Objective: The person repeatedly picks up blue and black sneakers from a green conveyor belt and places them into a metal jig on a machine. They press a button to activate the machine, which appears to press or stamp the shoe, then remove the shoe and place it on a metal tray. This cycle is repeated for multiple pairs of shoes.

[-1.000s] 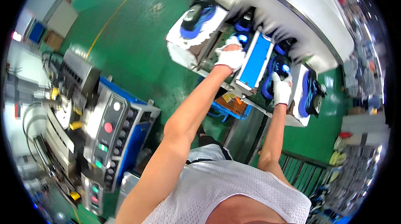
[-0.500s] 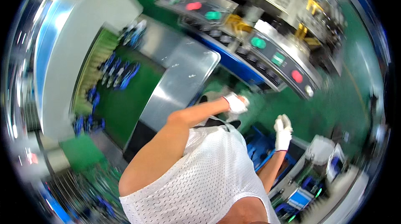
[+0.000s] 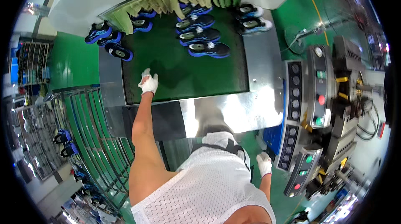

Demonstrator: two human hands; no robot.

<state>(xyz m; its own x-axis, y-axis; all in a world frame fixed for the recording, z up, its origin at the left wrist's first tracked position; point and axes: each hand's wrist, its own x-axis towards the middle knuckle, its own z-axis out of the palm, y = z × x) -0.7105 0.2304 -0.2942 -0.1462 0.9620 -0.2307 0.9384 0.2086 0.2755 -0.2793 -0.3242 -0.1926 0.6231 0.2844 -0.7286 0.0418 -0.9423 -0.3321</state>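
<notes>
My left hand (image 3: 148, 82), in a white glove that leaves some fingertips bare, reaches over the near left part of a green conveyor belt (image 3: 200, 80). Its fingers are apart and hold nothing. Beyond it, several black sneakers with blue soles (image 3: 199, 36) sit in a column on the belt. More such sneakers (image 3: 119, 51) stand along the left edge, nearest to this hand. My right hand (image 3: 264, 163), also white-gloved, hangs low by my right side near a blue machine frame (image 3: 273, 139). Its fingers are curled, and I see nothing in them.
Yellow-green strip curtains (image 3: 179, 0) hang at the machine's opening. Black-and-white sneakers (image 3: 255, 24) stand at the belt's right. A metal ledge (image 3: 250, 107) borders the near side. Control panels with buttons (image 3: 319, 88) line the right; a metal rack (image 3: 94, 128) stands left.
My view has swung left, bringing the belt in front of me. My left hand has moved out over the belt. My right hand's fingers, stretched before, are now curled beside me.
</notes>
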